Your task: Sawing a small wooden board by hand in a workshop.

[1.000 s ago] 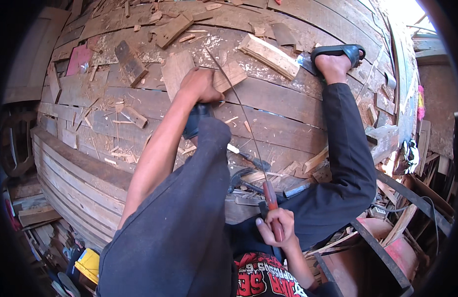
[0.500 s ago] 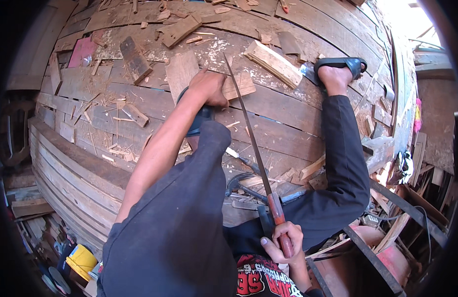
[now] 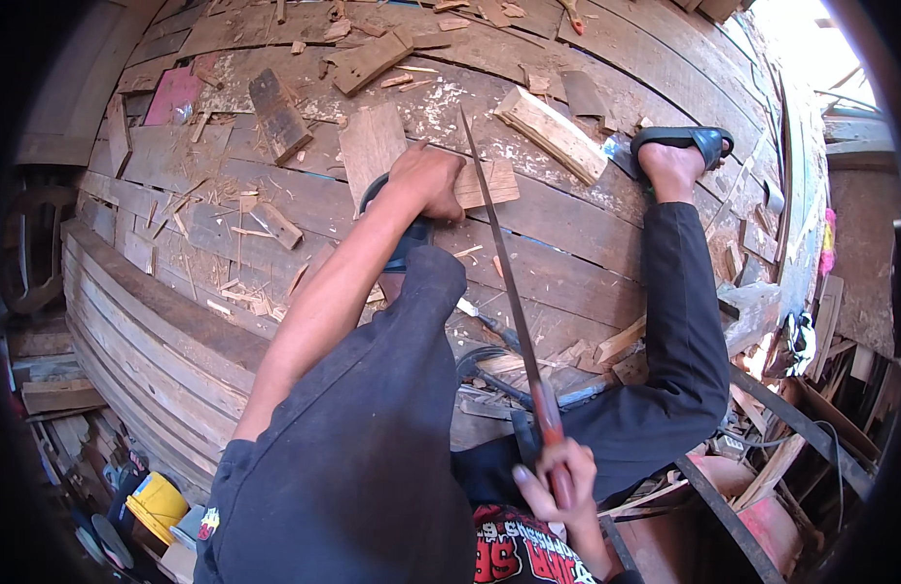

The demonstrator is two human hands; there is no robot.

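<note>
My right hand (image 3: 559, 479), slightly blurred, is wrapped round the reddish-brown handle of a hand saw (image 3: 505, 255). Its long, narrow blade slants up and away, tapering to a tip over the floor. Beyond my raised left knee, my left hand (image 3: 429, 183) is closed on a short wooden board (image 3: 495, 185), pressing it down beside my sandalled left foot. The blade crosses that board just right of my fingers; whether its teeth are in the wood I cannot tell. A flat, paler board (image 3: 371, 146) lies partly under my left hand and foot.
Offcuts and shavings litter the plank floor (image 3: 558, 263). A thick wood block (image 3: 553, 134) lies near my right sandal (image 3: 699, 146). A chisel-like tool (image 3: 491, 323) and a curved dark tool (image 3: 480, 365) lie between my legs. Stacked planks (image 3: 149, 360) stand at left, near a yellow bucket (image 3: 159, 506).
The whole view has shifted slightly, so the floor appears further right. The saw handle and my right hand have come back a little towards me. My left hand keeps its hold on the board.
</note>
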